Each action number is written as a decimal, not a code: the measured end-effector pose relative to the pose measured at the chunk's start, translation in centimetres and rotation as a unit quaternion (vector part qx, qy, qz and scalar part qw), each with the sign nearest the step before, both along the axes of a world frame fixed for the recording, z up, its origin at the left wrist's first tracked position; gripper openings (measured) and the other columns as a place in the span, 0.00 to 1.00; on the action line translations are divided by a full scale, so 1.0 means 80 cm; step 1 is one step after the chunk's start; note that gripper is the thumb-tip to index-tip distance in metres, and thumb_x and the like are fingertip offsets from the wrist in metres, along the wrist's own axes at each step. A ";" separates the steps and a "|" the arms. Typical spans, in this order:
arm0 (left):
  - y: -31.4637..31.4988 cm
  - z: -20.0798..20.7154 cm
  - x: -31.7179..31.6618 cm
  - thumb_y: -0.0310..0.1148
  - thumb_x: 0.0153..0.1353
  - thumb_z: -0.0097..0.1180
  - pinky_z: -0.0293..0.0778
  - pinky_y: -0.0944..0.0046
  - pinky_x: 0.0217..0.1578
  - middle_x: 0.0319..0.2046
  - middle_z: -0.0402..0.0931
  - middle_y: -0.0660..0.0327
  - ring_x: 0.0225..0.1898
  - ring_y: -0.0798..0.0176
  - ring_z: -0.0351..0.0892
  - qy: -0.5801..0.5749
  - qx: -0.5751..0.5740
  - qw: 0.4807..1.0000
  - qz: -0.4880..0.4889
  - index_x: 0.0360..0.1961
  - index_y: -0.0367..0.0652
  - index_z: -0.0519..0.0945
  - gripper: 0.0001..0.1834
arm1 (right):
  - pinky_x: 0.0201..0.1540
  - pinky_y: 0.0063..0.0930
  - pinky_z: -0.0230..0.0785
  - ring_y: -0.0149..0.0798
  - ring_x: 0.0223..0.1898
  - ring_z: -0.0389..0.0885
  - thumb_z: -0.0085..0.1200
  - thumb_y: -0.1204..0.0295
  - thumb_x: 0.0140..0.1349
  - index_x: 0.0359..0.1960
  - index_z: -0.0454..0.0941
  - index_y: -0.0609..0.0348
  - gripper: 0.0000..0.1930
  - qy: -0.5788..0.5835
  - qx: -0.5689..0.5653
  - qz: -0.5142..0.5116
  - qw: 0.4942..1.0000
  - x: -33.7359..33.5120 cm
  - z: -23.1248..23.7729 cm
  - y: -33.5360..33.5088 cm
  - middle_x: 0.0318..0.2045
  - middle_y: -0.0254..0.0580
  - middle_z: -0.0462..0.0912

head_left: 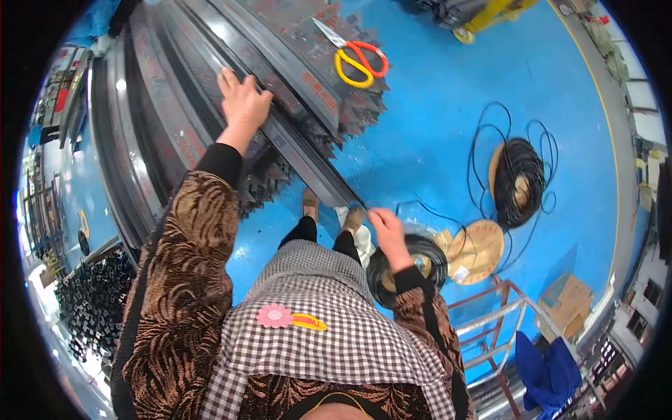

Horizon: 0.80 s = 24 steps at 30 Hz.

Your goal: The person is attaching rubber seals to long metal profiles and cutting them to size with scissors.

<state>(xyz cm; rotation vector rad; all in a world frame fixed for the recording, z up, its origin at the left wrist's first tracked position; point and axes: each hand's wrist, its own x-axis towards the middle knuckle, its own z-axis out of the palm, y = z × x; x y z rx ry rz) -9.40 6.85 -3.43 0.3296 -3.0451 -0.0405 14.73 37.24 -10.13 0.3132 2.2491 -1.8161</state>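
Observation:
My left hand [246, 105] lies with its fingers stretched out on a long grey metal profile [301, 154], which slants across the stack toward me. At the profile's near end, my right hand [389, 236] is closed in a pinch on a thin black strip [362, 202]. How far the strip runs along the profile is hard to make out. Beneath and beside the profile lie many more long dark profiles [157, 91] with jagged, uneven ends. Scissors [343, 45] with red and yellow handles rest on the stack, beyond my left hand.
A coil of black cord [383, 278] lies beside my right wrist, near a cardboard disc [479, 253]. Another black coil [535, 185] with loose loops is farther right on the blue floor. At lower right stand a metal frame [483, 329], blue cloth [546, 374] and a cardboard box [565, 302].

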 end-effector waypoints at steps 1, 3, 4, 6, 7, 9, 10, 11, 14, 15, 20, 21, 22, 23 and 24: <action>-0.007 0.002 0.001 0.40 0.49 0.50 0.64 0.48 0.54 0.63 0.42 0.32 0.65 0.31 0.41 0.028 0.013 0.999 -0.018 0.45 0.33 0.73 0.25 | 0.37 0.25 0.66 0.37 0.32 0.74 0.52 0.73 0.56 0.32 0.79 0.64 0.07 0.002 -0.003 0.026 1.000 0.005 -0.005 0.011 0.29 0.38 0.79; 0.008 -0.002 -0.001 0.38 0.46 0.49 0.66 0.41 0.49 0.62 0.43 0.29 0.63 0.26 0.44 0.049 0.003 0.998 -0.032 0.40 0.30 0.74 0.23 | 0.38 0.26 0.67 0.39 0.32 0.75 0.53 0.72 0.55 0.32 0.79 0.64 0.08 -0.011 0.015 0.016 1.000 0.017 -0.017 0.024 0.30 0.40 0.80; 0.014 -0.006 0.000 0.37 0.46 0.50 0.67 0.40 0.48 0.62 0.43 0.29 0.63 0.25 0.43 0.052 0.012 0.998 -0.038 0.38 0.30 0.73 0.22 | 0.37 0.26 0.67 0.39 0.31 0.75 0.53 0.73 0.55 0.32 0.79 0.64 0.07 -0.001 0.034 0.019 0.999 0.013 -0.012 0.020 0.29 0.41 0.80; 0.018 -0.012 -0.004 0.37 0.45 0.52 0.67 0.40 0.46 0.63 0.40 0.29 0.64 0.26 0.41 0.068 0.049 0.996 -0.038 0.34 0.31 0.72 0.19 | 0.37 0.26 0.67 0.38 0.30 0.74 0.54 0.74 0.54 0.31 0.79 0.65 0.07 0.023 0.049 0.014 0.998 -0.006 -0.006 0.004 0.28 0.41 0.79; 0.019 -0.012 -0.003 0.37 0.45 0.52 0.66 0.41 0.47 0.63 0.39 0.30 0.64 0.27 0.39 0.069 0.047 0.996 -0.039 0.35 0.31 0.72 0.19 | 0.36 0.26 0.67 0.38 0.30 0.75 0.54 0.74 0.54 0.31 0.79 0.65 0.07 0.018 0.035 0.012 0.999 -0.014 -0.006 -0.002 0.28 0.41 0.80; 0.013 -0.005 0.003 0.36 0.45 0.52 0.64 0.41 0.48 0.64 0.37 0.30 0.65 0.27 0.37 0.082 0.037 0.995 -0.032 0.35 0.31 0.72 0.19 | 0.36 0.24 0.67 0.37 0.30 0.75 0.54 0.73 0.54 0.30 0.79 0.66 0.07 -0.010 -0.011 -0.003 1.000 -0.014 -0.004 -0.007 0.28 0.41 0.80; 0.010 -0.004 0.005 0.36 0.45 0.52 0.62 0.41 0.49 0.64 0.36 0.31 0.66 0.29 0.35 0.066 0.053 0.996 -0.018 0.35 0.31 0.72 0.19 | 0.36 0.24 0.67 0.37 0.30 0.75 0.55 0.73 0.54 0.30 0.79 0.66 0.08 -0.008 0.011 0.018 1.000 -0.006 -0.011 0.001 0.28 0.41 0.80; 0.008 0.000 0.005 0.35 0.45 0.52 0.60 0.42 0.50 0.65 0.35 0.32 0.66 0.30 0.34 0.047 0.073 0.996 -0.004 0.35 0.31 0.72 0.19 | 0.36 0.24 0.67 0.36 0.31 0.75 0.55 0.72 0.54 0.30 0.79 0.66 0.08 -0.008 0.036 0.038 0.999 0.002 -0.017 0.011 0.27 0.41 0.80; 0.010 0.007 0.001 0.35 0.46 0.52 0.58 0.43 0.51 0.65 0.34 0.33 0.67 0.31 0.32 0.042 0.085 0.995 0.006 0.35 0.31 0.72 0.18 | 0.35 0.23 0.66 0.36 0.29 0.75 0.55 0.72 0.54 0.30 0.79 0.66 0.08 -0.053 0.010 0.046 0.997 0.005 -0.012 0.026 0.26 0.40 0.80; 0.013 0.009 0.000 0.35 0.46 0.52 0.58 0.43 0.52 0.65 0.34 0.33 0.67 0.31 0.32 0.032 0.093 0.995 0.008 0.36 0.31 0.72 0.18 | 0.34 0.23 0.66 0.36 0.29 0.75 0.55 0.72 0.54 0.30 0.80 0.66 0.08 -0.032 0.024 0.041 0.998 0.001 -0.010 0.018 0.26 0.40 0.80; 0.015 0.007 0.001 0.34 0.46 0.51 0.57 0.45 0.52 0.66 0.32 0.34 0.67 0.32 0.30 0.022 0.106 0.994 0.008 0.36 0.31 0.72 0.18 | 0.32 0.23 0.66 0.35 0.27 0.74 0.55 0.72 0.54 0.29 0.80 0.66 0.08 -0.021 0.021 0.024 0.999 -0.015 -0.005 -0.002 0.25 0.40 0.79; 0.016 0.006 -0.001 0.35 0.46 0.51 0.57 0.45 0.52 0.66 0.32 0.34 0.67 0.32 0.30 0.020 0.108 0.994 0.006 0.36 0.31 0.72 0.18 | 0.32 0.23 0.66 0.35 0.27 0.74 0.55 0.72 0.54 0.29 0.80 0.65 0.08 -0.026 0.015 0.019 0.999 -0.020 -0.004 -0.001 0.25 0.40 0.79; 0.013 0.008 -0.002 0.35 0.46 0.51 0.57 0.45 0.52 0.66 0.32 0.34 0.67 0.32 0.30 0.024 0.107 0.994 0.007 0.36 0.31 0.72 0.18 | 0.32 0.23 0.66 0.35 0.27 0.74 0.55 0.72 0.54 0.29 0.80 0.65 0.08 -0.023 0.014 0.021 0.999 -0.020 -0.005 0.000 0.25 0.40 0.79; 0.010 0.011 -0.004 0.34 0.46 0.51 0.57 0.46 0.52 0.66 0.32 0.34 0.67 0.33 0.30 0.025 0.103 0.994 0.010 0.36 0.31 0.72 0.18 | 0.32 0.23 0.65 0.35 0.27 0.73 0.55 0.72 0.54 0.29 0.80 0.66 0.08 -0.026 0.009 0.027 0.999 -0.017 -0.009 0.005 0.25 0.40 0.79; 0.011 0.010 -0.002 0.34 0.46 0.51 0.57 0.46 0.52 0.66 0.32 0.34 0.68 0.33 0.30 0.024 0.101 0.995 0.011 0.36 0.31 0.72 0.18 | 0.32 0.23 0.65 0.34 0.27 0.73 0.55 0.73 0.54 0.29 0.80 0.66 0.08 -0.032 0.007 0.031 0.999 -0.008 -0.011 0.015 0.25 0.40 0.79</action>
